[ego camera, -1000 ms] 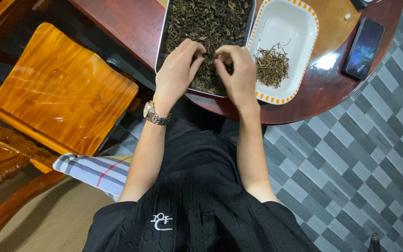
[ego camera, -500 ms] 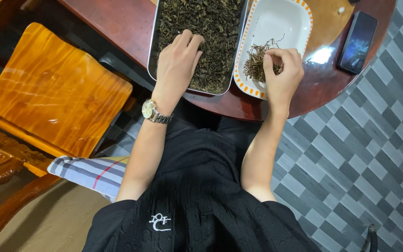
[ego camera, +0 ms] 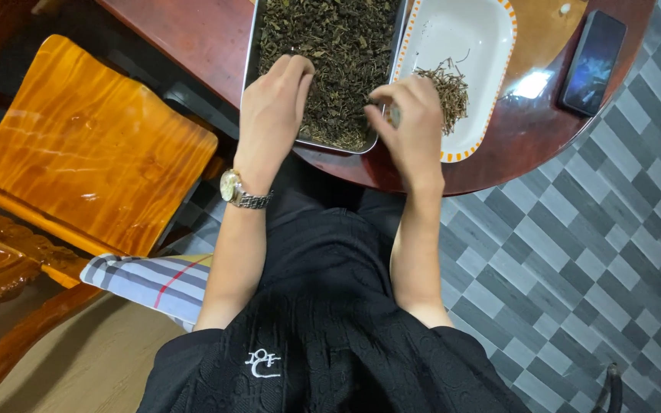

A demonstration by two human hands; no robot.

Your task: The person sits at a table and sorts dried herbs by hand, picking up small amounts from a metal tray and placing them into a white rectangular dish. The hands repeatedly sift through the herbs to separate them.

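Left hand [ego camera: 273,115] laid flat on the dried tea leaves [ego camera: 323,46] in the metal tray [ego camera: 250,57], fingers together and loosely extended, grip closed on nothing visible. Right hand [ego camera: 407,122] hovering above the tray's near right corner, beside the white dish with the orange-dashed rim [ego camera: 491,92], fingertips [ego camera: 380,107] drawn into a narrow pinch; whether a stem sits in that pinch cannot be told. Just past the right grip, in the near part of the dish, a small heap of picked stems [ego camera: 441,88]; far part of the dish bare white. Ahead of both grips, tray filled edge to edge with dark leaves. Judged from this: sorting barely begun, only a small pile set aside, nearly the whole tray left to go through. Farther right of the right grip, a dark phone [ego camera: 592,53] on the round reddish desk [ego camera: 193,38]. Left of the left grip and off the desk, a glossy wooden chair [ego camera: 86,160]; nearer the body, a striped cushion [ego camera: 154,279]. On the left wrist, a metal wristwatch [ego camera: 237,191].
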